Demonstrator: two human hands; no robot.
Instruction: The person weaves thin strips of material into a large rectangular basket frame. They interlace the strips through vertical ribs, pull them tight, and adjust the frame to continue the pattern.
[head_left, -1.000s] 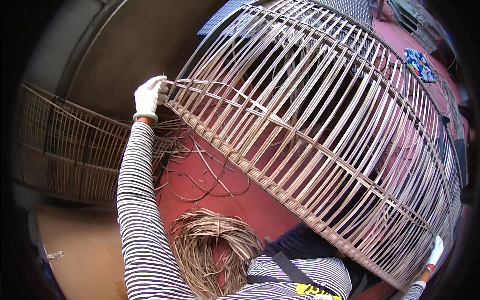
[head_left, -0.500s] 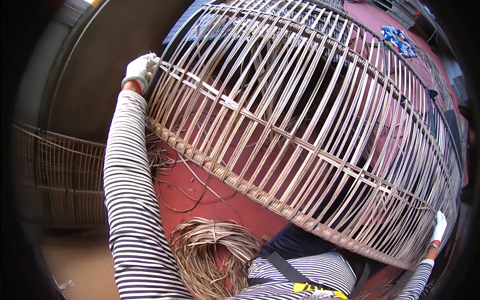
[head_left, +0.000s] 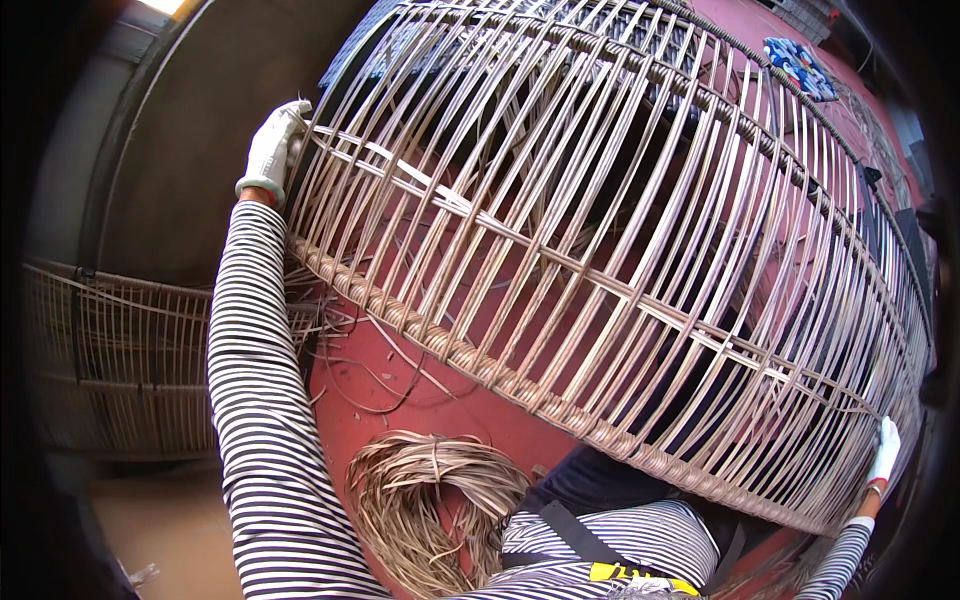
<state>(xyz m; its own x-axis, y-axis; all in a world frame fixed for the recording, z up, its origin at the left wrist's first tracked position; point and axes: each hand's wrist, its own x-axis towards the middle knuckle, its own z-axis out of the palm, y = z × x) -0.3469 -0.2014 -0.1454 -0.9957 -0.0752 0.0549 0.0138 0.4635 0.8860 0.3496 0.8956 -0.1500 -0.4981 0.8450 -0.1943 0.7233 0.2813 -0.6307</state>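
A large curved wicker panel point(head_left: 520, 385) of pale brown strands spans most of the view, tilted so its left end is higher. Its near edge is a thick wrapped roll, and a pair of crosswise strands runs along its middle. My left hand point(head_left: 272, 150), in a white glove, is closed round the panel's dark left edge where the crosswise strands end. Far to the right, my right hand point(head_left: 885, 452), also gloved, grips the panel's right end; its fingertips are small and partly hidden. Both arms are spread wide in striped sleeves.
A tied coil of flat brown strands point(head_left: 400, 500) lies on the red floor point(head_left: 345, 370) near my lap, with loose strand offcuts around it. Another wicker piece point(head_left: 140, 345) stands at the left by a dark wall. Beyond the panel lies a blue patterned cloth point(head_left: 800, 68).
The view has shifted slightly. My left hand has turned a little at the wrist, showing more of the glove's back. Both hands stay at the same ends of the panel.
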